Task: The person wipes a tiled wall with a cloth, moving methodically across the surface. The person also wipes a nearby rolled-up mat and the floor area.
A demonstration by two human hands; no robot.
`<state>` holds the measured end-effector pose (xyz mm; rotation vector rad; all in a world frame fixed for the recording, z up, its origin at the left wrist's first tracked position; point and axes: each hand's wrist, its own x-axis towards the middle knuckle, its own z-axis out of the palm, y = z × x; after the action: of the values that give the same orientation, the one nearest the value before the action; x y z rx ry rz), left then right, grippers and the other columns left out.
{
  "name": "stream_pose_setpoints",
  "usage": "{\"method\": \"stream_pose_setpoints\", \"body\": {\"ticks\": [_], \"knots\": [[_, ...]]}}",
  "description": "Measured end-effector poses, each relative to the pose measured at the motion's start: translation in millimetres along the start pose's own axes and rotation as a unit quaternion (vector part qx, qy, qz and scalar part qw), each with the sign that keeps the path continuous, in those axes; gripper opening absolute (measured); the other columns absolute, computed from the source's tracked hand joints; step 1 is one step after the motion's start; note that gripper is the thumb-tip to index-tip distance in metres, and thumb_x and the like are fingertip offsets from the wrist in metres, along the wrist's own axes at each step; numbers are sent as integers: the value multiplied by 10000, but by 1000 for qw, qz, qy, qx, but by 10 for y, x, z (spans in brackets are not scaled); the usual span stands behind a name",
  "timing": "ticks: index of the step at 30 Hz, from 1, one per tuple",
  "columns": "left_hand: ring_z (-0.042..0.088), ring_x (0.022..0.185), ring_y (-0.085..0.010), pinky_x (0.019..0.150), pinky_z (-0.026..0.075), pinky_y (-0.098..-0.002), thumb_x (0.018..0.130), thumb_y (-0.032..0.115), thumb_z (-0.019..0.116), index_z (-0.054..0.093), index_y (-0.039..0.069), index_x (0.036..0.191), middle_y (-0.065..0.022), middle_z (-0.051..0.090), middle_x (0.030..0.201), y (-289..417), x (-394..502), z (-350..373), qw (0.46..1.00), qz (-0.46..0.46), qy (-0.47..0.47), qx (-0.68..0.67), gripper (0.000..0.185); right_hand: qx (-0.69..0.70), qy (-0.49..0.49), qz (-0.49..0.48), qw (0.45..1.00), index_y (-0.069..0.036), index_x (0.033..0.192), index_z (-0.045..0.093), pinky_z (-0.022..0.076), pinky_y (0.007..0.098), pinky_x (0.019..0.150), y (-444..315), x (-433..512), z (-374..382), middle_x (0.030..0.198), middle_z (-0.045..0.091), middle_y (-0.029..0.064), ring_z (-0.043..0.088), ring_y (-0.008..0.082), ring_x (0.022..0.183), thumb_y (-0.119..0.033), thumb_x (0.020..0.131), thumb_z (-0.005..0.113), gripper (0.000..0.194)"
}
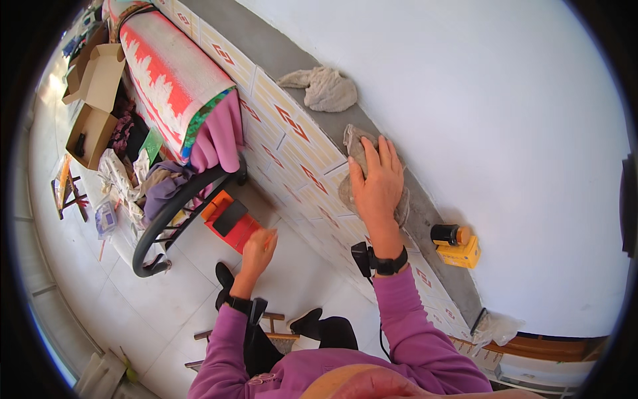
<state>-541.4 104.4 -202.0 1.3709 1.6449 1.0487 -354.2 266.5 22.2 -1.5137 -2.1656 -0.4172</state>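
My right hand (379, 184) lies palm down on a crumpled grey-beige cloth (353, 192), its fingers slightly spread over the fabric. This cloth rests on the narrow grey ledge (423, 204) along the top of the tiled lower wall. Farther up the ledge sits a second bunched cloth (331, 90), apart from my hand. My left hand (257, 254) hangs over the floor with its fingers curled in; nothing shows in it, though its palm is hidden. Just beyond it, lower down, is a red box (237, 232) with a dark flat object (231, 218) on top.
A dark jar with an orange lid (450, 234) and a yellow box (461, 253) stand on the ledge. At left, a bed's black curved metal frame (149, 239) borders a rolled red-and-white blanket (169, 75), clothes (167, 184) and an open cardboard box (92, 137). A clear plastic bag (498, 328) hangs lower right.
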Motion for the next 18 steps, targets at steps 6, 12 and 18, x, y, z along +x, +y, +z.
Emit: {"method": "stream_pose_setpoints", "body": {"ticks": [6,12,18], "knots": [[611,1113,-345,963,480,-408,879,114,713,668,29,1168,-151,663,1187,1732,1522,-931,935,271,230,-10,305,5,34,64,997,-112,1256,667,400,493,1047,-112,78,51,1350,551,169,502,372,1250,-311,883,696,423],[528,1230,-353,1051,407,-483,757,349,827,638,100,1250,-132,609,1289,2444,2440,-787,906,316,207,189,583,-39,44,74,996,-133,1226,684,427,493,1009,-141,96,82,1276,585,156,535,357,1187,-298,813,719,446],[564,1121,-341,963,458,-461,715,184,809,634,125,1176,-114,607,1151,2259,2564,-628,928,273,96,237,496,-29,54,87,994,-130,1196,700,436,501,1002,-137,113,89,1263,604,160,549,367,1167,-277,783,720,438]]}}
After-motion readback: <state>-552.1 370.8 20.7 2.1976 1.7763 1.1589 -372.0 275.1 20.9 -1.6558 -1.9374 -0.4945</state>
